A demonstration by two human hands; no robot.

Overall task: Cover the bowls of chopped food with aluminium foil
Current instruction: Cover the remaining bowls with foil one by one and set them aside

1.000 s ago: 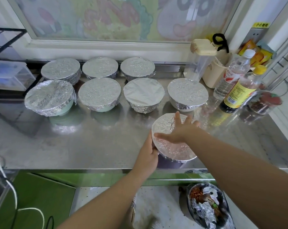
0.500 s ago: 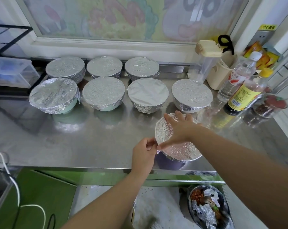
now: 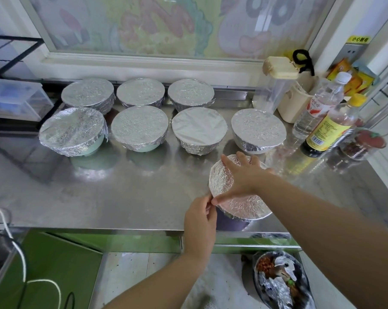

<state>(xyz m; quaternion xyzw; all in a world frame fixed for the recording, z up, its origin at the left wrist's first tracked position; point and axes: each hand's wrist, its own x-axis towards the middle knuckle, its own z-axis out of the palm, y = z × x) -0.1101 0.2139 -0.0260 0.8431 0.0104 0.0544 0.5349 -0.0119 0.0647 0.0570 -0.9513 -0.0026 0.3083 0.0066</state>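
A purple bowl (image 3: 230,223) stands near the steel counter's front edge, its top covered by crinkled aluminium foil (image 3: 242,206). My right hand (image 3: 242,177) lies flat on the foil with fingers spread, thumb at the near-left rim. My left hand (image 3: 200,216) pinches the foil's edge at that same rim, fingers curled against the bowl's side. Behind stand several foil-covered bowls in two rows, among them one at the left (image 3: 73,131) and one at the right (image 3: 258,129).
Bottles (image 3: 329,128), a clear pitcher (image 3: 271,90), a beige cup and a jar (image 3: 364,144) crowd the counter's (image 3: 121,192) right back. A bin with foil scraps (image 3: 280,282) sits on the floor below. White cable at lower left.
My left hand went from flat against the bowl's side to pinching the foil edge at the rim. My right hand's thumb slid down to the near-left rim.
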